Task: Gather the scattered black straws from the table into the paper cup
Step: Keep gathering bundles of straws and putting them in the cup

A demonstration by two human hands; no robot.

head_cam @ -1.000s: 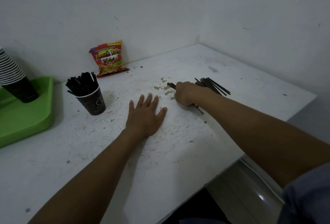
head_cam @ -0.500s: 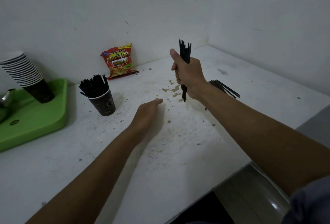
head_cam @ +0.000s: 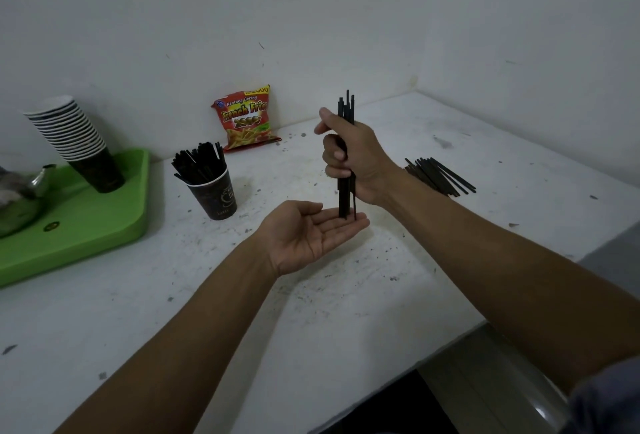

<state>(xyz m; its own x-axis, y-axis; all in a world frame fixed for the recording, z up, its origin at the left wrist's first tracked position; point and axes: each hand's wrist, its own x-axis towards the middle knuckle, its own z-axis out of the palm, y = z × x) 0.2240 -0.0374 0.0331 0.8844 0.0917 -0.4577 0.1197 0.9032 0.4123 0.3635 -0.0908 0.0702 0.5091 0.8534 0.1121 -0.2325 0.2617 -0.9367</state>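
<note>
We see a dim, flat-lit scene with a grey-green cast. Soft light falls from above, leaving faint shadows under the forearms on the table [head_cam: 346, 312]. The wall [head_cam: 311, 18] darkens toward the corners. Wide-angle distortion bows the table edge and stretches the arms at the frame's bottom. A small glare spot shines at lower right. The focus stays fairly sharp, slightly soft at the edges.

A bundle of thin black straws [head_cam: 346, 143] stands upright, gripped in the right hand [head_cam: 356, 160], its lower ends touching the palm of the left hand [head_cam: 311, 236] held flat beneath. A loose pile of black straws [head_cam: 438, 175] lies flat on the desk [head_cam: 346, 312] to the right. The dark paper cup [head_cam: 216, 196] stands upright on the left, packed with straws that lean outward.
</note>
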